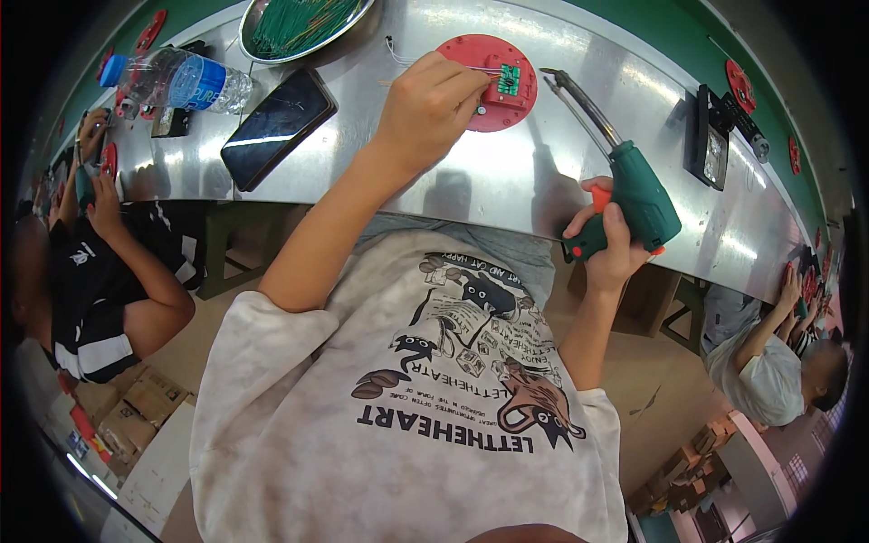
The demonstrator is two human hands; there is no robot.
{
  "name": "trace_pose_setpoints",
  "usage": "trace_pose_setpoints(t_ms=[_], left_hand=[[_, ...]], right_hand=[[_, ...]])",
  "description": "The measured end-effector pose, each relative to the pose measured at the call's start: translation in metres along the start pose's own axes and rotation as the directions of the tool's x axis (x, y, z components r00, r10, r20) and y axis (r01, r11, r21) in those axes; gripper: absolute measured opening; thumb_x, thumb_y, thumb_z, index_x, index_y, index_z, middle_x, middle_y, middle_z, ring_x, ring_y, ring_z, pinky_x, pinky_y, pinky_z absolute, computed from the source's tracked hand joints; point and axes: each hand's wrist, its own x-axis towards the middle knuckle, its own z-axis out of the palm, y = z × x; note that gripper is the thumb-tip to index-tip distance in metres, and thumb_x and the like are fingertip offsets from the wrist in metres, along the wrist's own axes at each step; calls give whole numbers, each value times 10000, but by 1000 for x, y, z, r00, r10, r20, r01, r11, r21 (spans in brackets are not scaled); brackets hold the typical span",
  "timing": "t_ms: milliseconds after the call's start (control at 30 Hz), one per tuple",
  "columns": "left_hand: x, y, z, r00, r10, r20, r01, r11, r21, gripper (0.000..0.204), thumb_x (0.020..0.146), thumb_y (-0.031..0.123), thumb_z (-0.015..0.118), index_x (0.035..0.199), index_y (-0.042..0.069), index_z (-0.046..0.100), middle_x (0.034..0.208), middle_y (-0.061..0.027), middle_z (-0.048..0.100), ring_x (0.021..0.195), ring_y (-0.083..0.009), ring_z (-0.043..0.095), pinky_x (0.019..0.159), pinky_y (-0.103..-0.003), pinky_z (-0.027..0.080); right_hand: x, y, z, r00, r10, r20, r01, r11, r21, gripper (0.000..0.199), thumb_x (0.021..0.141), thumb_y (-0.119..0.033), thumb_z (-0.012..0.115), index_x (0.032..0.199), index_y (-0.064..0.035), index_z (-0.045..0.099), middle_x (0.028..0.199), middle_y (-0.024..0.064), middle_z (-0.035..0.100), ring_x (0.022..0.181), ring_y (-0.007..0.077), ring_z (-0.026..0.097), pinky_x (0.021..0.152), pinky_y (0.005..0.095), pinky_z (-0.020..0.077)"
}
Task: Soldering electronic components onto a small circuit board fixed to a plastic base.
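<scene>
Where soldering tip (pixel 558 79) lies: right of circuit board (pixel 510 80)
Right hand (pixel 616 252): clasping soldering gun (pixel 643 195)
Left hand (pixel 429 106): nearer, curled, hold unclear

The soldering gun (pixel 646 197) is green and orange, the disc (pixel 489 51) red, the circuit board (pixel 510 80) green.

I'm standing in an electronics assembly workshop: people (pixel 765 380) work along one long metal bench (pixel 634 81), a soldering gun (pixel 646 195) over its near edge, a circuit board (pixel 510 80) and green wires (pixel 303 27) toward its far edge, cardboard boxes (pixel 154 398) stacked behind.
</scene>
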Motion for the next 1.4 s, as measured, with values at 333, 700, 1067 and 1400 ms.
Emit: trace_pose_setpoints(t_ms=[333,700,1067,1400], left_hand=[[25,23,-14,999,-45,-5,45,982,184,287,709,201,783,982,129,732,1009,-40,701,994,-286,596,879,-421,440],[201,-78,75,916,-357,-184,396,719,572,483,858,451,667,1016,-4,708,1122,-197,672,1089,-355,612,925,-471,479],[104,-84,10,823,-152,547,270,952,-141,234,825,223,795,934,20,752,1079,-128,694,943,-260,676,840,-357,544],[61,-95,-92,986,-169,-3,162,942,295,278,799,257,781,1014,82,758,989,-111,715,949,-316,646,848,-413,518]], right_hand=[[0,9,-18,988,-51,-148,59,997,51,427,941,-155,556,1281,99,510,1018,231,655,496,210,593,444,324,504],[10,10,-37,848,-76,-525,185,970,157,386,996,-304,455,1034,66,557,872,160,621,456,172,533,418,309,468],[12,14,-39,870,-32,-492,137,974,178,424,1016,-341,415,1044,50,578,674,104,592,485,171,532,468,292,461],[12,13,-34,899,-27,-437,84,990,111,404,1013,-322,416,1027,48,577,739,115,602,472,179,514,463,306,461]])
